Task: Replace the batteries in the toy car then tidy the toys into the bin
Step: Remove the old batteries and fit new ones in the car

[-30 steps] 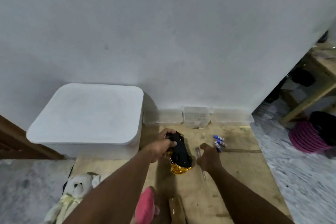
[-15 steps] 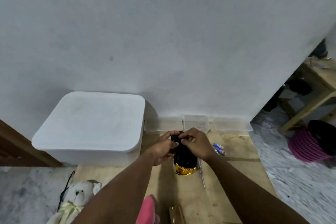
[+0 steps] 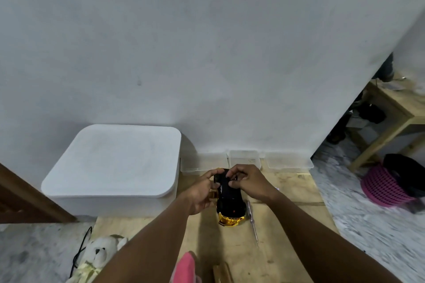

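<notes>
The toy car (image 3: 230, 204) lies upside down on the wooden board (image 3: 287, 236), its black underside up and its gold body showing at the near end. My left hand (image 3: 202, 193) grips the car's left side near the far end. My right hand (image 3: 247, 181) rests on the far end of the underside, fingertips pinched on it; what they pinch is hidden. A thin screwdriver (image 3: 252, 223) lies on the board just right of the car. The large white bin (image 3: 110, 167), lid on, stands to the left against the wall. The batteries are hidden behind my right wrist.
Three small clear containers (image 3: 243, 158) line the wall behind the car. A white teddy bear (image 3: 96, 257) and a pink toy (image 3: 184, 269) lie near the bottom edge. A wooden table (image 3: 395, 117) and pink basket (image 3: 386, 186) stand at the right.
My right hand has left the board beside the screwdriver and come onto the far end of the car's underside. My left hand has kept its grip. The head camera has tilted.
</notes>
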Available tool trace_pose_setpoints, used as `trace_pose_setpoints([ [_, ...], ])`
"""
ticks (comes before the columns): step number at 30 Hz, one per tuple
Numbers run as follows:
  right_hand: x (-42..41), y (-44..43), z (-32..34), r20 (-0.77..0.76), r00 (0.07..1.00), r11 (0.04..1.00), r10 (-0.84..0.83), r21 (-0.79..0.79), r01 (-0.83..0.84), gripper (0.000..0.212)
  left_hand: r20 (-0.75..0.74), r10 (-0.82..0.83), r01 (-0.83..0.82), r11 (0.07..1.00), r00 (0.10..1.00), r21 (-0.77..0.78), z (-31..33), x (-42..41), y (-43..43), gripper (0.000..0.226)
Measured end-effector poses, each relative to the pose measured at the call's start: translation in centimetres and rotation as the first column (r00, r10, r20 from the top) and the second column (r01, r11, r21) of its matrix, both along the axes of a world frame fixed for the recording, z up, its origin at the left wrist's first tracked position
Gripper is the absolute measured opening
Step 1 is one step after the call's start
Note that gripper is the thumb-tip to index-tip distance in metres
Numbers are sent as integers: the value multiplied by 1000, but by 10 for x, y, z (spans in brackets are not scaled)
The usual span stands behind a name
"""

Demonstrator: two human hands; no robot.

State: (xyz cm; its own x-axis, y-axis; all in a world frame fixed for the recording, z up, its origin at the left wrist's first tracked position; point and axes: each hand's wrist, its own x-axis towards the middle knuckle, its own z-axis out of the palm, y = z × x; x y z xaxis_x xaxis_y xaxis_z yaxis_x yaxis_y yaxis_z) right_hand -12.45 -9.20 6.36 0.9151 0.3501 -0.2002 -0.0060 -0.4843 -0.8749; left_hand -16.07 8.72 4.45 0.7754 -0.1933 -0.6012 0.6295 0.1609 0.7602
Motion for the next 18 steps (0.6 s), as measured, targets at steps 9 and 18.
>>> trace_pose_setpoints([
  [9,3,-13,15,-170,984,992,-46,104,65,28,9,21,-21,1000,1000,-8,6,2,0,51],
  [18,19,-39,0,-276,832,802,-482,242,546,31,8,82,-83,996,997,38,2,7,9,52],
])
